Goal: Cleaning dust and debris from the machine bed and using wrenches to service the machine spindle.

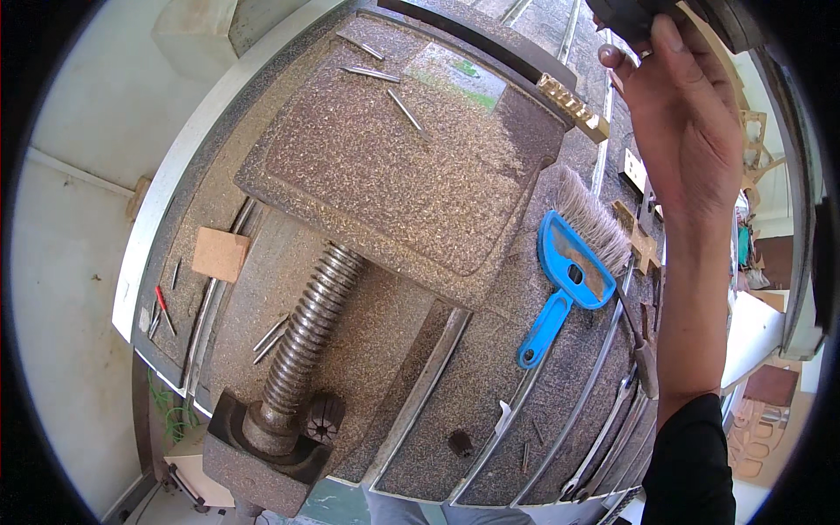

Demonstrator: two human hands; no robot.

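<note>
My right hand [687, 122] is raised at the upper right, its fingers and thumb closed around the underside of a dark round machine part [630, 16]. Most of that part lies beyond the picture's top edge, and some of my fingers are hidden behind it. Below the hand, a blue-handled bench brush [560, 280] rests bristles up and away on the chip-covered machine table. A gold-coloured notched metal block [573, 107] sits at the vise jaw, left of my wrist. My left hand is out of the picture.
A large vise [385, 166] strewn with chips fills the middle, several slim metal cutters [407, 114] on it. Its thick screw [306, 324] runs toward me. Two dark collets [325, 417] [460, 444], a square wooden block [220, 254] and wrenches [604, 437] lie around.
</note>
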